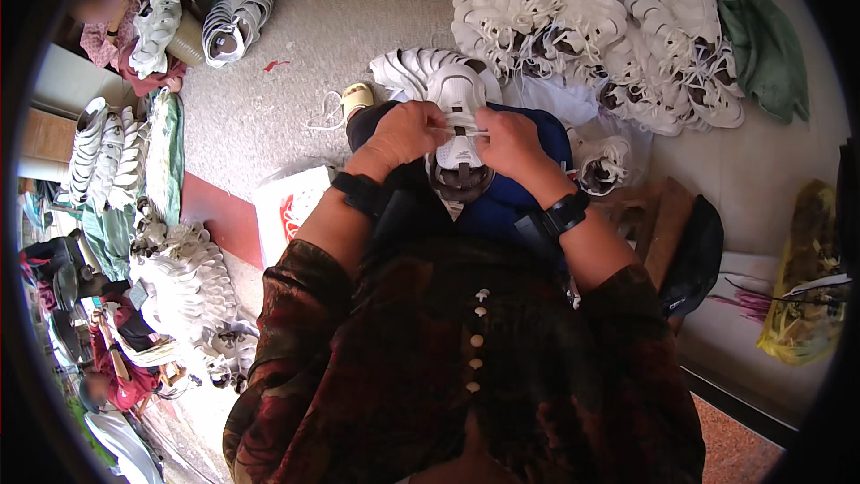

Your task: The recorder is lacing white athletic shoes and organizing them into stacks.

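A white sneaker upper point(455, 90) with a dark inner lining lies across my lap, toe pointing away from me. My left hand point(405, 136) is on its left side, fingers pinched on a white shoelace near the eyelets. From the right, my right hand point(512, 140) pinches the lace too, thumb and fingers close together. The lace point(466, 131) runs across the shoe's tongue between both hands. The fingertips partly hide how it is threaded. Just beyond, a row of nested white uppers point(400, 70) rests by my knees.
Piles of white shoe uppers point(546, 13) lie ahead on a green cloth point(761, 36). A white bag point(291, 202) stands left of my leg; a wooden stool point(658, 224) is at my right. More uppers point(184, 282) and people working point(116, 341) are at the left.
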Demonstrator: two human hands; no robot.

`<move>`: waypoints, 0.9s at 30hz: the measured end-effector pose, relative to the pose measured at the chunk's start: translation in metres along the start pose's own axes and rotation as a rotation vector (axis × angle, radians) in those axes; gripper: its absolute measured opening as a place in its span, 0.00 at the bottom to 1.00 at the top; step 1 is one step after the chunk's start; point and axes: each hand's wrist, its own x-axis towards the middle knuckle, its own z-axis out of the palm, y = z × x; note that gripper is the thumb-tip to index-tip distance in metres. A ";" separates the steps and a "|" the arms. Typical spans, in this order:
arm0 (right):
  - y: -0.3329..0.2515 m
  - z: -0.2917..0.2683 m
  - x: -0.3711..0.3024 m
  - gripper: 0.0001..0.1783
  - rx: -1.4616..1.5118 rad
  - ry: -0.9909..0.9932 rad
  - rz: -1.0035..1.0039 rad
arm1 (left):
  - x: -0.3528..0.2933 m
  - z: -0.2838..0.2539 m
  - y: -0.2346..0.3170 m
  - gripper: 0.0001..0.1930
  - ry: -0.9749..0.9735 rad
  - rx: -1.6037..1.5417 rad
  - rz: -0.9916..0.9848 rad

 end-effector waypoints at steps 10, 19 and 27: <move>0.027 -0.006 0.014 0.08 0.157 -0.052 -0.138 | 0.015 -0.010 -0.001 0.06 0.248 0.223 0.401; 0.040 0.013 0.014 0.14 0.375 -0.160 0.035 | -0.010 -0.009 0.003 0.05 0.292 0.261 0.503; 0.028 0.002 0.004 0.04 -0.122 0.036 -0.244 | -0.022 -0.009 0.004 0.04 0.195 0.397 0.688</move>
